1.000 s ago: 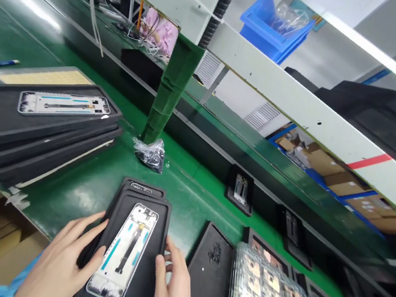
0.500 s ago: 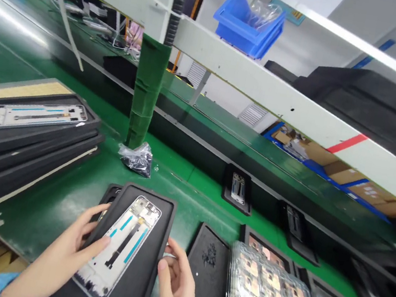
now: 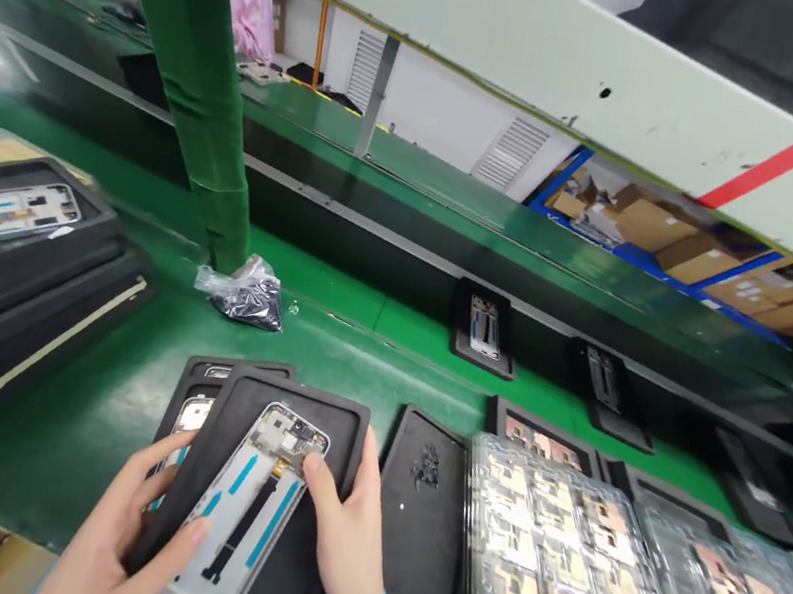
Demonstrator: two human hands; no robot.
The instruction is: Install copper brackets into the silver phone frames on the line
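A phone middle frame (image 3: 243,515) lies face-up in a black foam tray (image 3: 314,425), its long axis running from near the person up and to the right, the camera-cutout end pointing away toward the green post (image 3: 195,91). The frame is silvery white with two teal strips and a black flex cable down its middle. The left hand (image 3: 120,535) grips the tray's left edge, fingers clamped on it with the thumb on the frame's lower part. The right hand (image 3: 344,542) holds the tray's right edge, its thumb pressing the frame's upper corner. A second tray with a frame (image 3: 195,395) lies just under and left of the held tray, on the green counter (image 3: 81,407). A crumpled plastic bag (image 3: 245,292) rests at the post's foot.
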